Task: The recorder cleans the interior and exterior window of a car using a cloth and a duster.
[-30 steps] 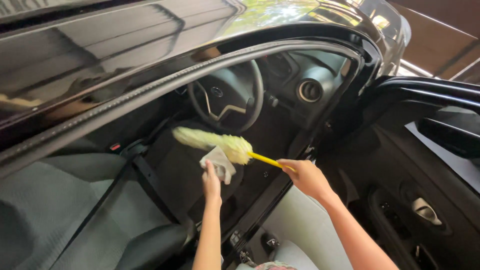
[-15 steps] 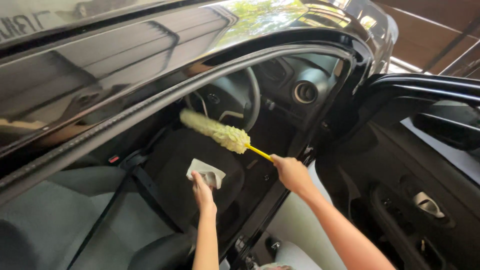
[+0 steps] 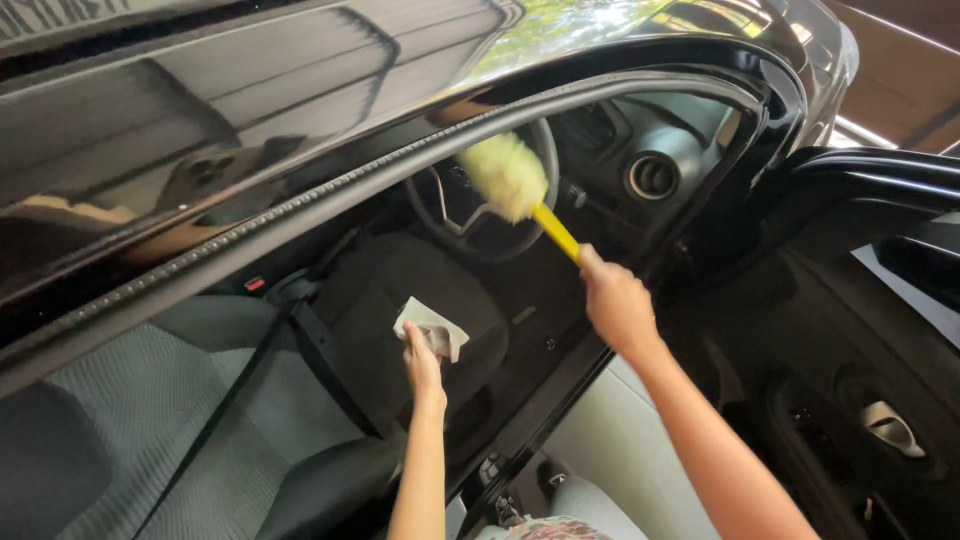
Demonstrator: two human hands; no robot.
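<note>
The right hand [image 3: 615,303] is closed around the yellow handle of a duster [image 3: 505,175]. The fluffy pale-green head of the duster is up at the steering wheel [image 3: 500,215], touching its upper part or just in front of it; I cannot tell which. The left hand [image 3: 422,362] is lower, over the dark driver seat [image 3: 400,290], and it pinches a small white cloth [image 3: 432,328] between the fingers. The cloth hangs just above the seat cushion. The door [image 3: 880,330] stands open at the right, and the black roof [image 3: 250,90] is above the opening.

To dust the wheel well, I think the grip on the handle should stay firm but the wrist loose, so the head can follow the round rim and not only tap one place. Light strokes from the top of the rim downward seem best, because the dust then falls to lower parts. The air vent [image 3: 652,176] and the stalks behind the wheel are near, so the head should move slowly there and not catch on them. The cloth is better kept away from the duster, ready for what falls on the seat.
</note>
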